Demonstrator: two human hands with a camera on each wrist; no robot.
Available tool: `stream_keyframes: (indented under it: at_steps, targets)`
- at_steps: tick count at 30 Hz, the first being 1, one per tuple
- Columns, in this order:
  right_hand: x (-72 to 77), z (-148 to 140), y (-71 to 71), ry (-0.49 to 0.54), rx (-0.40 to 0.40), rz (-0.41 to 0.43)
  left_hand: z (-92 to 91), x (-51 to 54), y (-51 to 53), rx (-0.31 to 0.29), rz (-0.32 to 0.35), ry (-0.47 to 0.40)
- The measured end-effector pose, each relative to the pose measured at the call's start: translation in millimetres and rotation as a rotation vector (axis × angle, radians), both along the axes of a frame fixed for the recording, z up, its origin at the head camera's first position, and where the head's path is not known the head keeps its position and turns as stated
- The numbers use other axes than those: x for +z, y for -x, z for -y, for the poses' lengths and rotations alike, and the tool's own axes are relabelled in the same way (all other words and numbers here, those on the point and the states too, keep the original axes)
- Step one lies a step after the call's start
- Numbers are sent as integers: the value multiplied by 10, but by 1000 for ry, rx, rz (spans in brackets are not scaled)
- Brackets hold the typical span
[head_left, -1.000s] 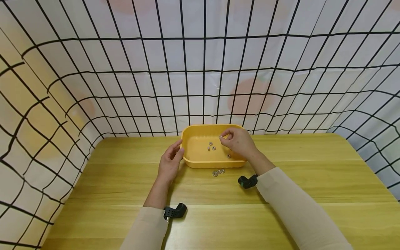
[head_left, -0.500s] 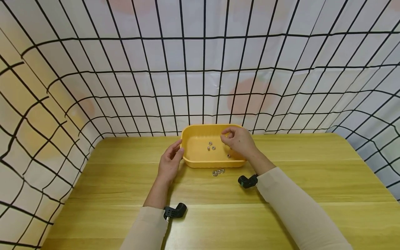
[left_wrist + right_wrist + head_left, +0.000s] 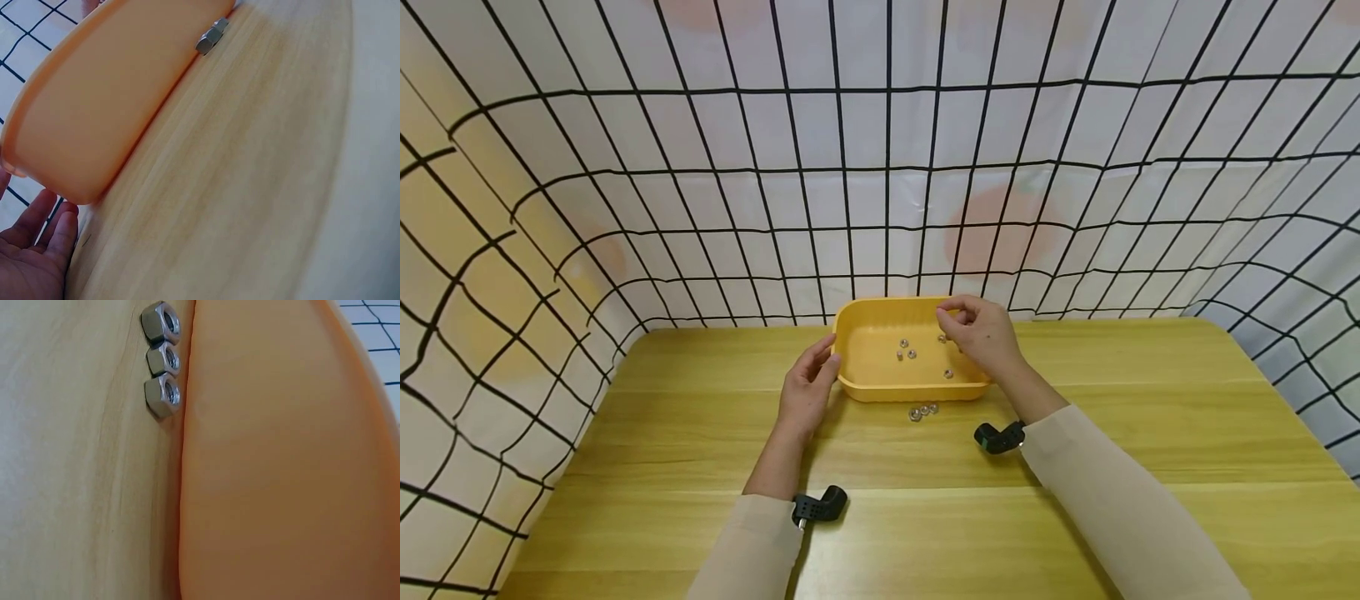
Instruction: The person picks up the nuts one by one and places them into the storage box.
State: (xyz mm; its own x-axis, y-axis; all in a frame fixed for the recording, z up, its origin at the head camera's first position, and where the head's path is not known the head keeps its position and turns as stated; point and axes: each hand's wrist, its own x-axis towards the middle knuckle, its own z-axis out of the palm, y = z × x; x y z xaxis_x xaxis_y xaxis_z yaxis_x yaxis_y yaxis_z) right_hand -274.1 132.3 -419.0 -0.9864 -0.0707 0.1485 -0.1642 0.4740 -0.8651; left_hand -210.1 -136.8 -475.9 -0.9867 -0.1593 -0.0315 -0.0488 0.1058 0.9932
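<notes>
My left hand (image 3: 807,392) rests its fingertips against the left end of the yellow tray (image 3: 895,393); in the left wrist view the fingers of that hand (image 3: 39,240) are loosely bent beside the tray's end (image 3: 81,144). Above the tray's right part is my right hand (image 3: 985,333), thumb and forefinger brought together, other fingers curled; whether a nut is between the tips cannot be seen. Small metal nuts lie inside, among them one at the middle (image 3: 912,354), one beneath the right hand (image 3: 942,338) and one near the front wall (image 3: 948,373). My right hand is outside the right wrist view.
Three nuts stand in a row on the wooden table (image 3: 880,467) along the tray's front, the largest at the left (image 3: 915,414); they also show in the right wrist view, the middle one (image 3: 164,359) between two others. A black grid (image 3: 887,167) rises behind the table.
My right hand has moved slightly right and back. The nut seen at its fingertips a second ago no longer shows there, and a nut is now visible in the tray beneath. My left hand has stayed still.
</notes>
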Motion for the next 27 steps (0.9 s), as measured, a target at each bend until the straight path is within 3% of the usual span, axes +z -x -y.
stream_keyframes:
  at_steps: [7, 16, 27]
  targets:
    - [45, -53, -135, 52, 27, -9, 5, -15, 2, -5, -2, 2]
    - [123, -96, -418, 93, 64, 2, 10, -8, -7, -22, -16, -10]
    - [115, -122, -655, 51, 62, -30, 3, -6, 1, -19, 0, -3]
